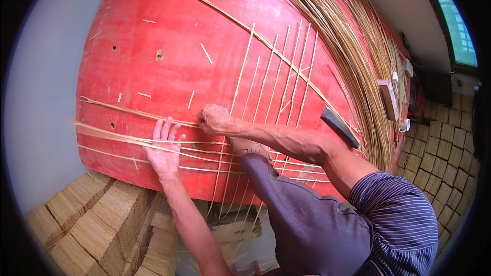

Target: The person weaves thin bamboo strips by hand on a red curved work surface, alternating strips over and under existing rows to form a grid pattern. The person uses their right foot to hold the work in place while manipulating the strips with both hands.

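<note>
Long thin bamboo strips (255, 97) lie spread on a red board, some running away from me and others crossing them near the front edge. My right hand (215, 119) is closed around a bamboo strip (120, 108) that stretches off to the left. Palm up and fingers spread, my left hand (164, 151) is just left of it, with other bamboo strips (110, 134) running across the palm; their left ends are blurred. My bare foot (249, 146) rests on the crossing strips beneath my right forearm, which hides part of them.
A thick bundle of long strips (335, 33) curves along the board's (153, 10) right side. A dark bar (339, 128), a brown block (387, 99) and a white cup (404, 124) are near it. Stacked bamboo bundles (97, 220) stand at lower left; more cover the floor at right.
</note>
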`<action>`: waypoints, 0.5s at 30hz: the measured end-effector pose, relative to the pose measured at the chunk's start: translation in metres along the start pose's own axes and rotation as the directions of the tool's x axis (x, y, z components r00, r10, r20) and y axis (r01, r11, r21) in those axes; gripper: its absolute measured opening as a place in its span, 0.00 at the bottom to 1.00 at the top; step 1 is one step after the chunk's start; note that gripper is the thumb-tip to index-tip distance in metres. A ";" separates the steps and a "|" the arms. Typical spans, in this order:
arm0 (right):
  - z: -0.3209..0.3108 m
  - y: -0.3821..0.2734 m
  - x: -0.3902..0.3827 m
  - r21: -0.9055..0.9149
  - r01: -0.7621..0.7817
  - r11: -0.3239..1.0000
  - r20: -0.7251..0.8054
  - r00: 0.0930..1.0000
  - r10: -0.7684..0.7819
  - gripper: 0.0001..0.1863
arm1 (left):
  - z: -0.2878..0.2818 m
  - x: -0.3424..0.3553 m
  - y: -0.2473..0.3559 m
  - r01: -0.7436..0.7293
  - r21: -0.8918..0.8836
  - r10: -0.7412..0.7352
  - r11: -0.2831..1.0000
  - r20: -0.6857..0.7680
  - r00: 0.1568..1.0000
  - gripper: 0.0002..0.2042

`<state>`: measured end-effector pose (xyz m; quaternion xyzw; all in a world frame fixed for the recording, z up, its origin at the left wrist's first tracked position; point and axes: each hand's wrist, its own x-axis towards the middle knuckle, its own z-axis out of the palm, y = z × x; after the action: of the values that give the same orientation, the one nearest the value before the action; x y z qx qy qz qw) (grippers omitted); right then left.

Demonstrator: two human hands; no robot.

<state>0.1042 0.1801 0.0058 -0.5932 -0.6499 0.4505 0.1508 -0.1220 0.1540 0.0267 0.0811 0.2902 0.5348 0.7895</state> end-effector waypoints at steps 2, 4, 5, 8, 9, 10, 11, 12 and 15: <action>-0.004 0.007 -0.006 -0.017 0.085 0.996 0.030 0.996 -0.084 0.07 | 0.003 0.001 -0.003 -0.011 0.070 0.008 0.997 0.044 0.999 0.42; -0.013 0.014 -0.016 0.028 0.133 0.991 -0.021 0.991 -0.132 0.10 | 0.008 -0.002 -0.006 -0.013 0.112 0.007 0.994 0.054 0.999 0.38; -0.023 0.022 -0.024 0.080 0.141 0.987 -0.092 0.987 -0.133 0.10 | 0.009 -0.002 -0.007 -0.014 0.138 0.006 0.990 0.060 0.998 0.37; -0.068 0.074 -0.055 0.080 0.234 0.969 -0.319 0.927 -0.197 0.13 | 0.008 -0.006 0.000 -0.022 0.235 0.013 0.972 0.041 0.999 0.42; -0.090 0.097 -0.068 -0.064 0.219 0.974 -0.389 0.893 -0.227 0.10 | 0.010 -0.009 0.006 -0.012 0.207 0.001 0.978 0.052 0.999 0.39; -0.112 0.117 -0.085 -0.024 0.089 0.996 -0.407 0.909 -0.091 0.06 | 0.010 -0.011 0.010 0.004 0.178 -0.015 0.984 0.061 0.998 0.37; -0.137 0.146 -0.105 -0.065 0.002 0.998 -0.427 0.904 -0.030 0.05 | 0.010 -0.008 0.008 0.024 0.142 -0.036 0.990 0.079 0.996 0.35; -0.159 0.175 -0.123 -0.134 -0.087 0.987 -0.469 0.883 0.014 0.05 | 0.008 -0.005 0.005 0.054 0.123 -0.050 0.991 -0.034 0.998 0.39; -0.228 0.212 -0.168 -0.248 -0.227 0.942 -0.460 0.883 0.092 0.01 | -0.001 -0.003 0.004 0.079 0.063 -0.070 0.995 -0.136 0.988 0.40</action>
<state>0.4480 0.0976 0.0254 -0.7476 -0.6066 0.2132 0.1663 -0.1266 0.1524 0.0289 0.0609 0.3632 0.4990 0.7844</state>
